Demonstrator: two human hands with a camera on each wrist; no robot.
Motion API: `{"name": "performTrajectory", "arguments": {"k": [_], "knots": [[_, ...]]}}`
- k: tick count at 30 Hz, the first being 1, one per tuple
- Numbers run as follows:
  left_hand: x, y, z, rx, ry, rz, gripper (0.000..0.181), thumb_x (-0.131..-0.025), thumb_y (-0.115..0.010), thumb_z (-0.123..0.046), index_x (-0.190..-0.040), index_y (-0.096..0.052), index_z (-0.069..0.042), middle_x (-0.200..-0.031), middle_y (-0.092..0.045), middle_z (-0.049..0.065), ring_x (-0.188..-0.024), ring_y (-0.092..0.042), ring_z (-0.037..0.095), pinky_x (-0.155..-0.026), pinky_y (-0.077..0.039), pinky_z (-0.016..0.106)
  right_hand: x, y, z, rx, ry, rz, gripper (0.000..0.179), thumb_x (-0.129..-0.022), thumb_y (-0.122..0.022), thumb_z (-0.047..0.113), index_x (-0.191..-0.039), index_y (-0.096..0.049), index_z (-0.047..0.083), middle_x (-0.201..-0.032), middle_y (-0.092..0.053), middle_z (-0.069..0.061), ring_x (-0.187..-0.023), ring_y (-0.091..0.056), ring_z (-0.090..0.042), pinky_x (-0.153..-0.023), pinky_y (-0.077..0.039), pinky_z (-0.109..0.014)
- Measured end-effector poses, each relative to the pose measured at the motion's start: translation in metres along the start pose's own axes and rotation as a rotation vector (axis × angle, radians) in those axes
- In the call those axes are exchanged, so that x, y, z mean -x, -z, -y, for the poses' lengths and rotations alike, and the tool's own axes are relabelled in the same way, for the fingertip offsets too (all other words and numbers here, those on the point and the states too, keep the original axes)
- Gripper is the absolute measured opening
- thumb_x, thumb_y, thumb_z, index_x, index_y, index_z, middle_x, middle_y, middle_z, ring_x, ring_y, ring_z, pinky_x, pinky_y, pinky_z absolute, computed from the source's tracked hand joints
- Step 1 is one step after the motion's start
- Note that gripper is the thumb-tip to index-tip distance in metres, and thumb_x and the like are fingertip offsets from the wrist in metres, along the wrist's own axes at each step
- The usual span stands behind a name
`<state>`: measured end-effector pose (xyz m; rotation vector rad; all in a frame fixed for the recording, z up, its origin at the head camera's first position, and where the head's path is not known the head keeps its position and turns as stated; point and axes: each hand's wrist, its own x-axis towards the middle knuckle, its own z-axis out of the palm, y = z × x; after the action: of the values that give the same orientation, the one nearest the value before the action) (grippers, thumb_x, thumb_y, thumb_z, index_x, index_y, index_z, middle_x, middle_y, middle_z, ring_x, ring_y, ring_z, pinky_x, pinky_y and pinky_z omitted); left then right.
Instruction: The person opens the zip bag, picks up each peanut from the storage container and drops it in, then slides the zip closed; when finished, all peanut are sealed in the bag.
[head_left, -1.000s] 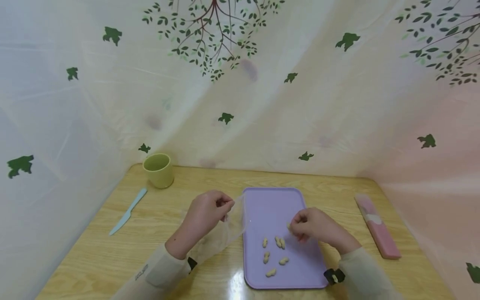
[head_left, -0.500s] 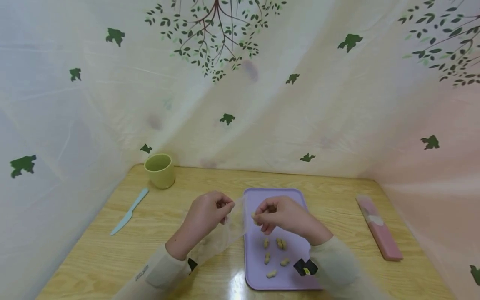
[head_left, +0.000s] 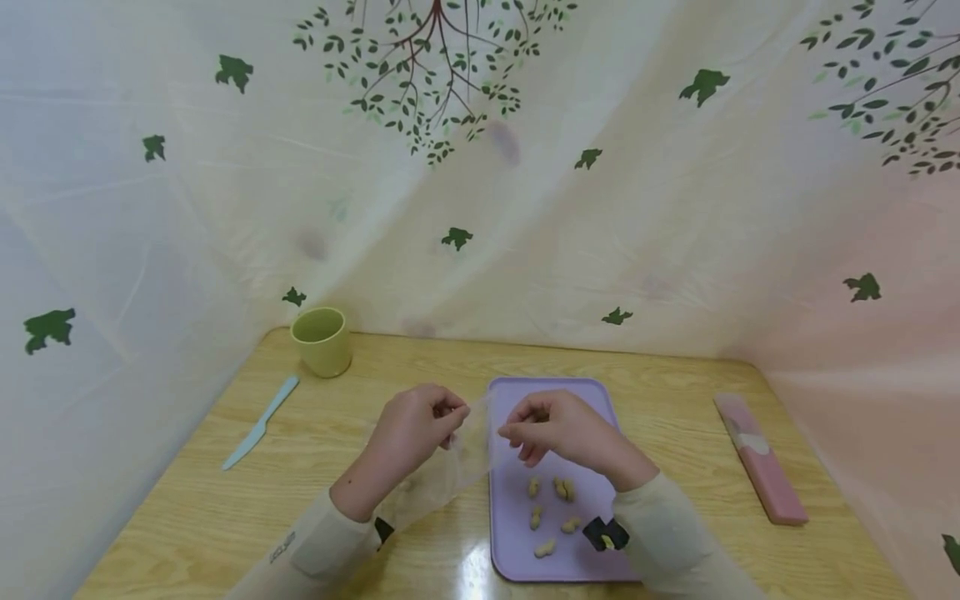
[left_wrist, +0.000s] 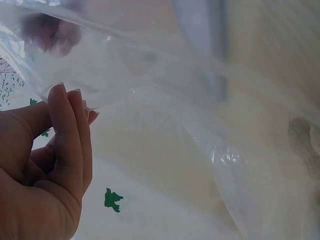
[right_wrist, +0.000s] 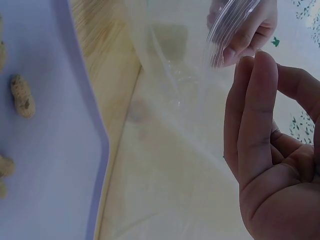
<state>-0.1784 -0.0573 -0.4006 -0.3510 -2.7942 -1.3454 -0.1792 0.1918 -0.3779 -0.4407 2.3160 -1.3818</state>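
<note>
The left hand (head_left: 414, 427) pinches the rim of a clear zip bag (head_left: 442, 479) between thumb and fingers. Film from this bag (left_wrist: 155, 115) fills much of the left wrist view. Close to its mouth is the right hand (head_left: 564, 429), thumb and fingertips brought together. No peanut shows at those fingertips, though the space behind them is hidden in the right wrist view. A zip strip (right_wrist: 232, 30) runs from the left thumb toward the right fingertips. Several peanuts (head_left: 545, 548) lie on the lilac tray (head_left: 513, 565). A brownish, peanut-like shape (left_wrist: 304, 145) is blurred at the left wrist view's right edge.
A green cup (head_left: 322, 346) stands at the back left, with a light blue plastic knife (head_left: 258, 425) in front of it. To the right of the tray lies a pink case (head_left: 761, 458). A leaf-patterned curtain (head_left: 525, 208) surrounds the wooden table (head_left: 660, 375).
The right hand has carried a peanut leftward from over the tray to the bag's mouth. That peanut, visible at its fingertips half a second ago, no longer shows. The left hand stays put.
</note>
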Motion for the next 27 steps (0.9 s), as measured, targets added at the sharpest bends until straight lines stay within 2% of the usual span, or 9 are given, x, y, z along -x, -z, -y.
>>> {"name": "performTrajectory", "arguments": {"k": [7, 12, 19, 27], "knots": [[0.000, 0.000, 0.000, -0.005, -0.001, 0.003, 0.008, -0.100, -0.077, -0.018, -0.099, -0.080, -0.010, -0.078, -0.070, -0.003, -0.059, -0.065, 0.007, -0.055, -0.054, 0.025, 0.005, 0.010, -0.013, -0.016, -0.011, -0.036, 0.032, -0.100, -0.077, 0.037, -0.105, -0.076, 0.005, -0.090, -0.076, -0.007, -0.076, -0.076, -0.020, -0.075, -0.067, -0.041], [0.001, 0.001, 0.001, 0.001, -0.004, 0.003, 0.007, -0.100, -0.077, -0.016, -0.099, -0.080, -0.010, -0.080, -0.071, -0.002, -0.060, -0.066, 0.007, -0.056, -0.056, 0.025, 0.010, 0.019, -0.025, -0.019, -0.050, -0.068, 0.035, -0.099, -0.077, 0.038, -0.106, -0.075, 0.004, -0.090, -0.076, -0.008, -0.075, -0.075, -0.020, -0.074, -0.067, -0.038], [0.001, 0.001, 0.002, -0.004, -0.005, 0.003, 0.006, -0.100, -0.077, -0.017, -0.097, -0.080, -0.012, -0.081, -0.071, -0.003, -0.060, -0.066, 0.006, -0.056, -0.055, 0.024, 0.015, 0.031, -0.048, -0.010, -0.081, -0.087, 0.038, -0.099, -0.077, 0.034, -0.108, -0.074, -0.003, -0.092, -0.076, -0.014, -0.074, -0.073, -0.018, -0.071, -0.066, -0.034], [0.000, 0.001, 0.002, -0.014, -0.015, 0.002, 0.006, -0.100, -0.077, -0.017, -0.097, -0.080, -0.013, -0.082, -0.071, -0.003, -0.060, -0.065, 0.006, -0.056, -0.054, 0.024, 0.019, 0.038, -0.077, 0.031, -0.193, -0.104, 0.024, -0.099, -0.076, 0.023, -0.108, -0.076, 0.000, -0.095, -0.078, -0.013, -0.077, -0.074, -0.016, -0.073, -0.065, -0.034]]}}
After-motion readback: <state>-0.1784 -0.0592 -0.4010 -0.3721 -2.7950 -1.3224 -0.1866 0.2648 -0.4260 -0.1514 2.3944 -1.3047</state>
